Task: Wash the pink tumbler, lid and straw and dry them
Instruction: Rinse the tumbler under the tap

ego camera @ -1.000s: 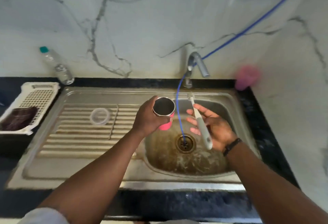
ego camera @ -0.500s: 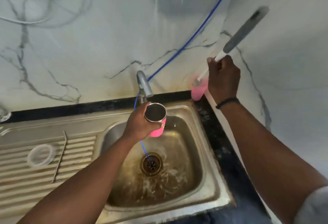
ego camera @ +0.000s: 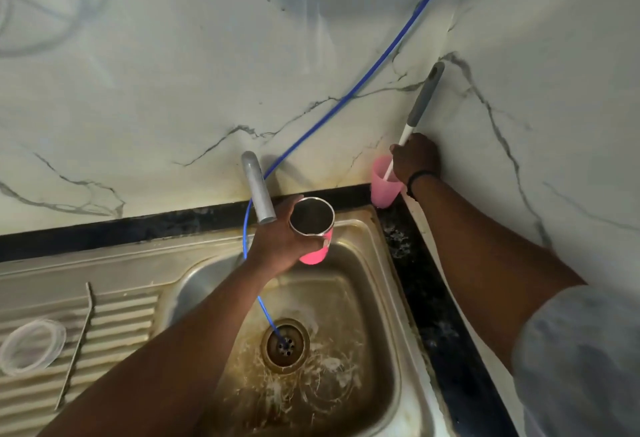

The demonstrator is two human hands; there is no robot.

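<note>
Tumbler [ego camera: 313, 234]: pink outside, steel inside, held over the sink [ego camera: 388, 298] in the left hand's [ego camera: 277, 240] wrap. Likely rigid, light, slippery wet; grip mid-body. Right hand [ego camera: 415, 159] grips brush [ego camera: 420, 100] in pink cup [ego camera: 381, 183] behind sink. Lid [ego camera: 31, 344], straw [ego camera: 74, 346] on sink's left drainboard.

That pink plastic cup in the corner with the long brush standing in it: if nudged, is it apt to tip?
Probably. The pink plastic cup looks thin and light, and tapers to a narrow base. The long grey-handled brush leans far above its rim, likely making it top-heavy. The right hand grips the brush; the wall corner behind may catch a tip.
</note>
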